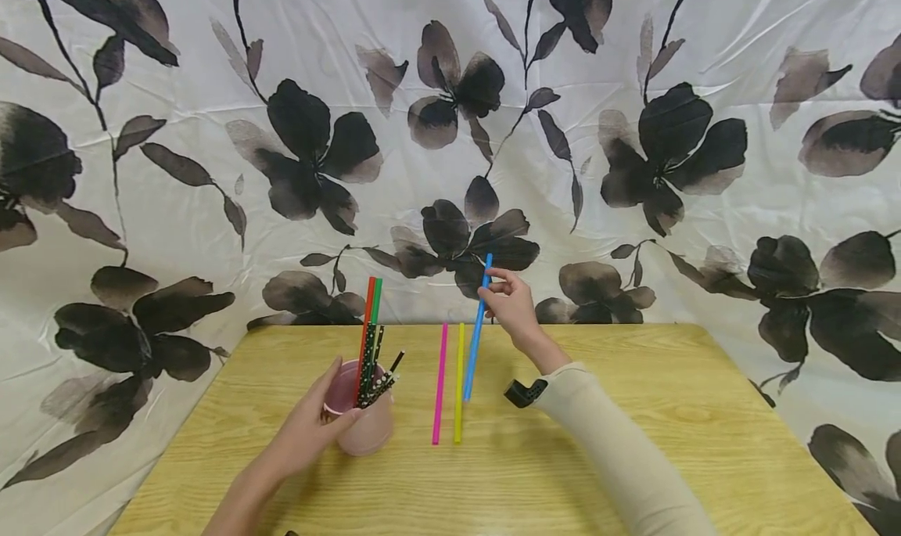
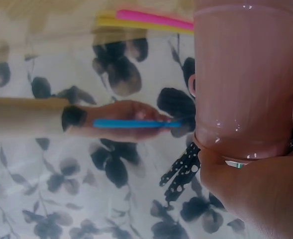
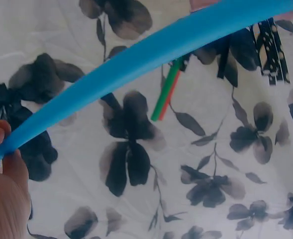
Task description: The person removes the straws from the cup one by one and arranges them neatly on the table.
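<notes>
My left hand (image 1: 310, 415) grips a pink translucent cup (image 1: 366, 430) at its rim, thumb across the near side. In the cup stand a red straw (image 1: 367, 317), a green straw (image 1: 378, 301) and several black straws with white dots (image 1: 387, 379). My right hand (image 1: 511, 305) pinches a blue straw (image 1: 477, 340) near its upper end, and the straw slants down toward the table. In the left wrist view the cup (image 2: 248, 79) fills the right side, with the left thumb (image 2: 226, 179) at its rim. The blue straw (image 3: 136, 59) crosses the right wrist view.
A pink straw (image 1: 439, 387) and a yellow straw (image 1: 460, 387) lie side by side on the wooden table (image 1: 633, 442), between the cup and the right arm. Behind the table hangs a white cloth (image 1: 394, 192) with dark flowers.
</notes>
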### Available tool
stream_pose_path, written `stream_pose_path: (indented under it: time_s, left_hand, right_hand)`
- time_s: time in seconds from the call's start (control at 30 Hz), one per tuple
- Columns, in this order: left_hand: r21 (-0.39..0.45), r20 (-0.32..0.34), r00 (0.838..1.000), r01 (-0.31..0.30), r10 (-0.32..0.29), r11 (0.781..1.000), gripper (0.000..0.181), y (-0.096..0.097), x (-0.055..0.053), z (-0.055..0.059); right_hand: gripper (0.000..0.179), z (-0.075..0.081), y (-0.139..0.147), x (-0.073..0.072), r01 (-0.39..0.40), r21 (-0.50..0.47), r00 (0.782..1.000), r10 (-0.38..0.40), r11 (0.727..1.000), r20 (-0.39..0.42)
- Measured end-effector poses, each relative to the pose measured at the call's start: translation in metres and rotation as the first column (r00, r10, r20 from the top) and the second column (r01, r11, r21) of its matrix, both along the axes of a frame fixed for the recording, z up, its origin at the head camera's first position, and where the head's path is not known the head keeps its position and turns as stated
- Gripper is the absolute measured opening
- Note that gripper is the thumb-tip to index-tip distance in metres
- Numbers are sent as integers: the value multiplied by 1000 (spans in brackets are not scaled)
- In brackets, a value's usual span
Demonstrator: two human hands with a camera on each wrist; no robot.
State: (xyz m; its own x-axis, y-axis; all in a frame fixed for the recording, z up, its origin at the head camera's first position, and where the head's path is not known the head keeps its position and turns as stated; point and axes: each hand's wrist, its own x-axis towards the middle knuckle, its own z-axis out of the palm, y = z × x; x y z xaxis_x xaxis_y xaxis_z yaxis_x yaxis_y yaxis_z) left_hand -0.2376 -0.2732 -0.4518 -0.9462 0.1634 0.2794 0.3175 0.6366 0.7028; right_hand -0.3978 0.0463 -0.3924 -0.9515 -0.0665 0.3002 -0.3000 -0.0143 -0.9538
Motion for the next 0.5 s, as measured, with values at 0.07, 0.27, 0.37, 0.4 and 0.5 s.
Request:
stream_pose_path:
  time_s: [0.07, 0.27, 0.37, 0.4, 0.5]
  left_hand:
    - [-5, 5, 1000, 2, -2, 1000, 82, -1, 0, 0]
    - [-10, 14, 1000, 5, -5, 1000, 82, -2, 0, 0]
    - [-11, 23, 1000, 5, -5, 1000, 82, 3, 5, 10]
    - [-10, 28, 1000, 5, -5, 1000, 82, 5, 8, 14]
    - [-13, 26, 1000, -2, 2, 1000, 82, 5, 6, 12]
  right_hand:
    - [40, -9, 0, -2, -1, 37, 1000, 0, 999, 25]
    - [39, -36, 1, -5, 23, 89, 996, -30, 996, 83]
    - [39, -43, 2, -2, 14, 100, 994, -25, 995, 111]
    - [39, -44, 2, 1, 8, 104, 993, -20, 995, 116]
    - [38, -55, 1, 1, 23, 118, 992, -37, 993, 118]
